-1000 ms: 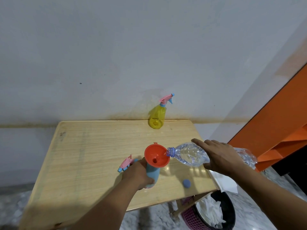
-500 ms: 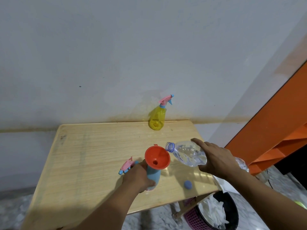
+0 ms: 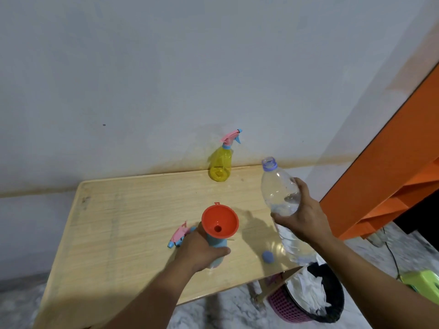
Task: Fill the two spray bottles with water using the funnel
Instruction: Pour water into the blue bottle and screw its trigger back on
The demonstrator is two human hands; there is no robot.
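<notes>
Near the surface's [image 3: 114, 210] front edge, my left hand [image 3: 202, 250] grips the blue spray bottle [image 3: 216, 244], steadying its orange plastic funnel [image 3: 219, 222]. My right hand [image 3: 301, 222] clasps the clear plastic water bottle [image 3: 280, 200] mouth-up, so nothing spills. The yellow spray bottle [image 3: 221, 167] waits at the back edge.

Bare wooden table [image 3: 123, 210] lies open left of the orange funnel [image 3: 219, 221]. Obstacles: loose spray head [image 3: 178, 235] just left of the funnel, blue cap [image 3: 268, 256] near the front right edge, yellow spray bottle [image 3: 221, 166] at the rear edge against the wall [image 3: 166, 79].
</notes>
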